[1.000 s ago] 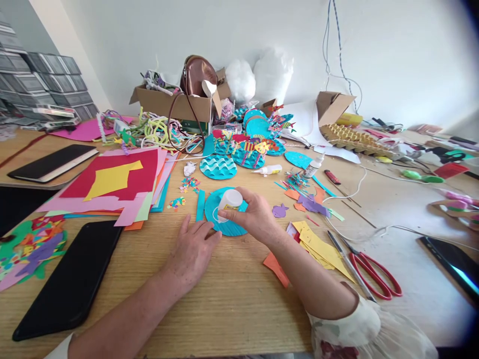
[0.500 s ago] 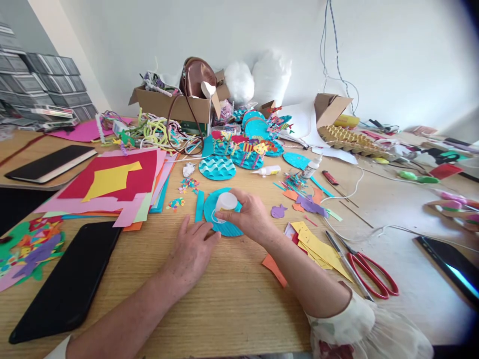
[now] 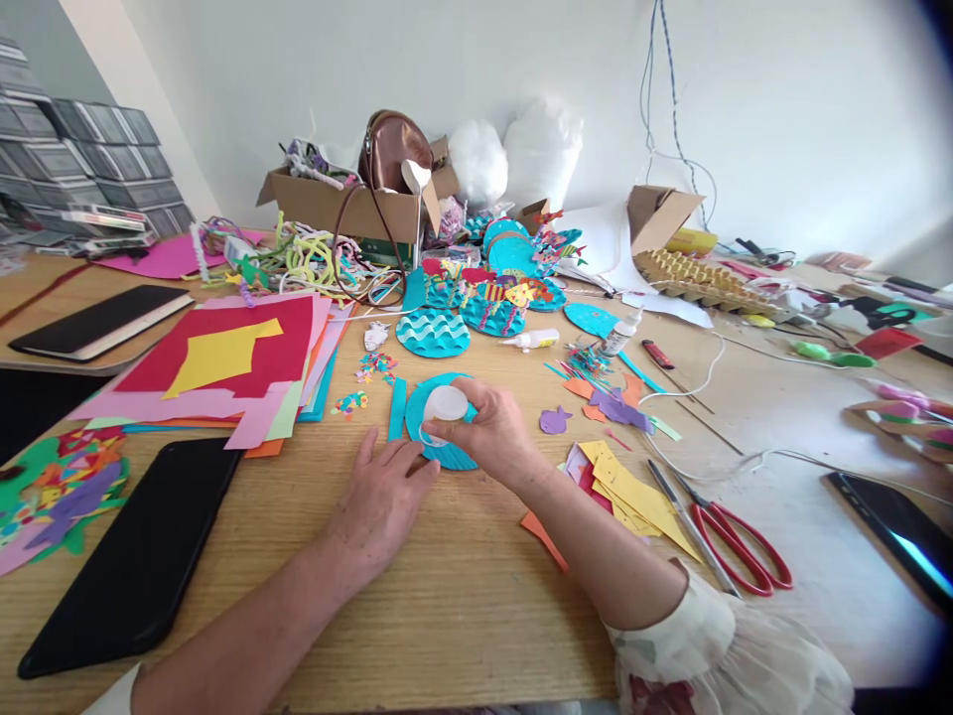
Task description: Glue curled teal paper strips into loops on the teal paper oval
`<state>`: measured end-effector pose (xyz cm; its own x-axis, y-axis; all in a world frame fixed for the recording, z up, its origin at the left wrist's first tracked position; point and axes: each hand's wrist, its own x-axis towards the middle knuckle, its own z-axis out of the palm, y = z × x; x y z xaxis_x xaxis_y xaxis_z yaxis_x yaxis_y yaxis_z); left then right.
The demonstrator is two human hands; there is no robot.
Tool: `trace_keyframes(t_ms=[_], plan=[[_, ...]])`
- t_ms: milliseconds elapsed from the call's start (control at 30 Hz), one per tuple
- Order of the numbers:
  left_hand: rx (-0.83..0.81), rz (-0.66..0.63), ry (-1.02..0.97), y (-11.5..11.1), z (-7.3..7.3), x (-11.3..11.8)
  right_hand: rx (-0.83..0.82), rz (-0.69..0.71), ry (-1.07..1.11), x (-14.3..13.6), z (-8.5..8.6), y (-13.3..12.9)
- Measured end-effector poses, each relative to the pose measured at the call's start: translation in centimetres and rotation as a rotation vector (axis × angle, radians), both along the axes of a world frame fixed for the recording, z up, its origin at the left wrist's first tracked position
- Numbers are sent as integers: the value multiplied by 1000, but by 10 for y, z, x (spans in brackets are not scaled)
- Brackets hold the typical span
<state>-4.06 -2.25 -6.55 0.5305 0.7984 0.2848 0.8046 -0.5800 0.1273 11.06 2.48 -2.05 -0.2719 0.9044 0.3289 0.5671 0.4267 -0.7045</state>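
A round blue corrugated disc [image 3: 418, 395] lies flat on the table [image 3: 447, 596]. My right hand [image 3: 495, 432] grips a small white bottle [image 3: 445, 403], its pale round base facing up, over the disc. A thin white loop shows beside my fingertips. The lower end of the bottle is hidden. My left hand [image 3: 383, 497] rests at the disc's lower left edge with its fingers apart, holding nothing. A blue strip [image 3: 397, 409] lies just left of the disc.
Coloured sheets [image 3: 215, 362] and a black phone [image 3: 138, 556] lie at left. Red-handled scissors [image 3: 737, 546], yellow paper pieces [image 3: 632, 497] and a purple fish shape [image 3: 554, 420] lie at right. Behind are a wavy blue disc [image 3: 433, 333] and glue bottles [image 3: 534, 339].
My right hand has tilted the white bottle slightly and shifted it a little to the left over the disc. My left hand stays in place.
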Motion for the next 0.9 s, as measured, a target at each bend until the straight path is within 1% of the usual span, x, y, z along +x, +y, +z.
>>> trace_keyframes(t_ms=[167, 267, 367, 433, 567, 700, 833, 900], plan=[[25, -4, -10, 1, -4, -1, -21, 38, -14, 4, 4, -1], [35, -2, -6, 1, -3, 0, -40, 3, 37, 9, 9, -2], [24, 1, 2, 0, 0, 0, -22, -44, 52, 11, 12, -3], [27, 3, -2, 0, 0, 0, -30, -36, 32, 11, 12, -3], [45, -10, -14, 1, -4, -1, -76, 29, 21, 7, 10, -4], [60, -7, -14, 1, -5, -2, -69, -5, 10, 7, 10, -4], [37, -10, -1, 1, -4, -1, -74, 24, 0, 7, 11, -4], [32, -5, 2, 1, -3, -1, -67, 14, 0, 7, 11, -4]])
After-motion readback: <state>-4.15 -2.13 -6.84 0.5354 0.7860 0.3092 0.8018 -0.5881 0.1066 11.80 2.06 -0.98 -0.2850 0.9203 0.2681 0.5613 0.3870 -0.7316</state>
